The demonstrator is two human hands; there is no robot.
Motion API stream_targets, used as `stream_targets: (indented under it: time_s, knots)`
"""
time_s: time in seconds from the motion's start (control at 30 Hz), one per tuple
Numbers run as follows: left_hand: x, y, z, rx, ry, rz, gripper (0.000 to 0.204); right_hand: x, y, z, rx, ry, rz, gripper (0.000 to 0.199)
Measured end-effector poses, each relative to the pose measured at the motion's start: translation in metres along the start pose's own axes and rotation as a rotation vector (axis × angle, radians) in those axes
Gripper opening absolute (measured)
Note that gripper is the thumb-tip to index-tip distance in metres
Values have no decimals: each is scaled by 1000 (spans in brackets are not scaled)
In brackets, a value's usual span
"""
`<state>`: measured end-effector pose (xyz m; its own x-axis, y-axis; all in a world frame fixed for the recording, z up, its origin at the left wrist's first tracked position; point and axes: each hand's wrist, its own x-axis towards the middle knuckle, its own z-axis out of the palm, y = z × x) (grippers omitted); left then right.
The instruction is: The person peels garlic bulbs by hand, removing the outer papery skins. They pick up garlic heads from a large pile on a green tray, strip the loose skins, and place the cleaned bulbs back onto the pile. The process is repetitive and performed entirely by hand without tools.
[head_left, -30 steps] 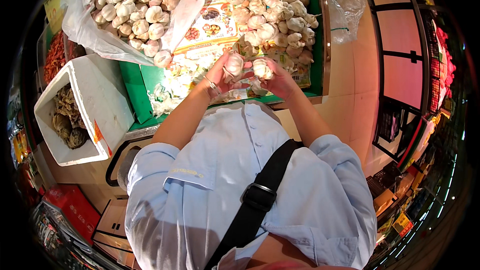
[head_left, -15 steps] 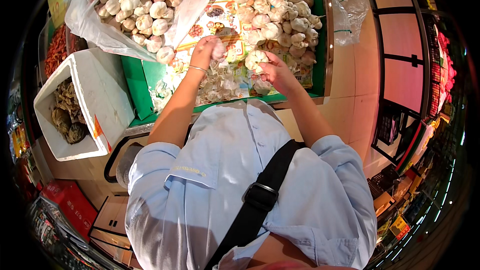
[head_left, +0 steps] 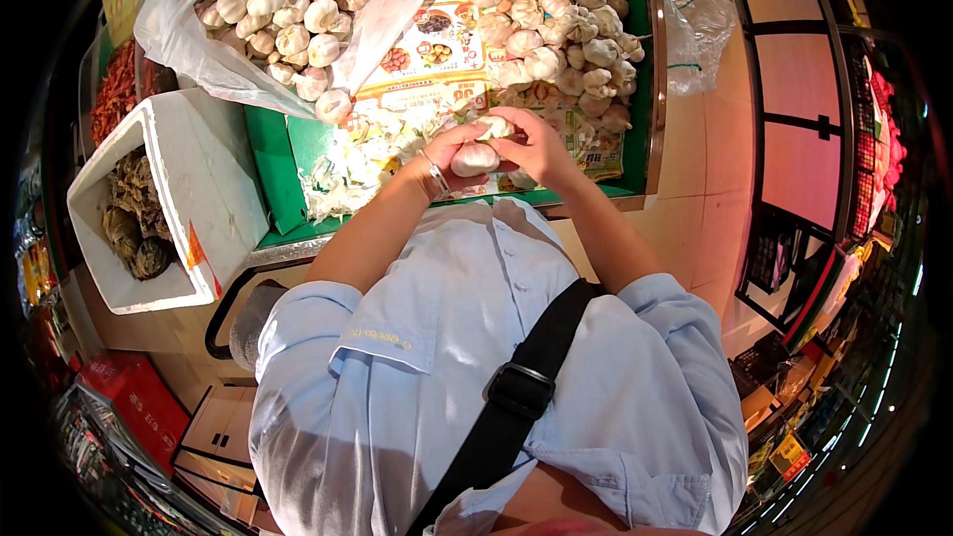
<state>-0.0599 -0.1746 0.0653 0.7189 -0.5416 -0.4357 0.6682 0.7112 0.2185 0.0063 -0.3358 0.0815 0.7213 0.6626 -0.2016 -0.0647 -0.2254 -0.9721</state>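
My two hands are together over the near edge of the green stall counter. A pinkish-white garlic bulb (head_left: 475, 160) sits in my left hand (head_left: 444, 151), its fingers curled round it. My right hand (head_left: 539, 151) is closed on a paler garlic bulb (head_left: 494, 127), just beyond the first one, and its fingertips reach the left hand's bulb. Fingers cover part of both bulbs. Loose papery garlic skins (head_left: 347, 174) lie to the left of my hands. Printed sheets (head_left: 437, 65) show beyond them.
A heap of garlic bulbs (head_left: 556, 25) fills the far right of the counter. At the far left, a white plastic bag (head_left: 189, 65) holds more garlic. A white foam box (head_left: 213, 189) stands left of the counter. A clear plastic bag (head_left: 700, 35) hangs past the right edge.
My left hand has moved right and nearer with its bulb, and my right hand has shifted left. Held apart before, the two bulbs are now close together between my hands.
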Motion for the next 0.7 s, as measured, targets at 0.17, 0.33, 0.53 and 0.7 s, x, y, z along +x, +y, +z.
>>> stream_targets:
  time_s: [0.17,0.33,0.53,0.7]
  knots:
    - [7,-1,-18,-142,-48,112,42,2,-21,-7,373,82,246,29]
    - [1,-2,-19,-36,-5,39,43,2,-17,-10,299,68,285,23]
    - [1,-2,-26,-115,-33,49,43,1,17,-9,363,305,365,28]
    - [-6,2,-29,-244,-29,103,37,-20,38,-21,-588,87,307,47]
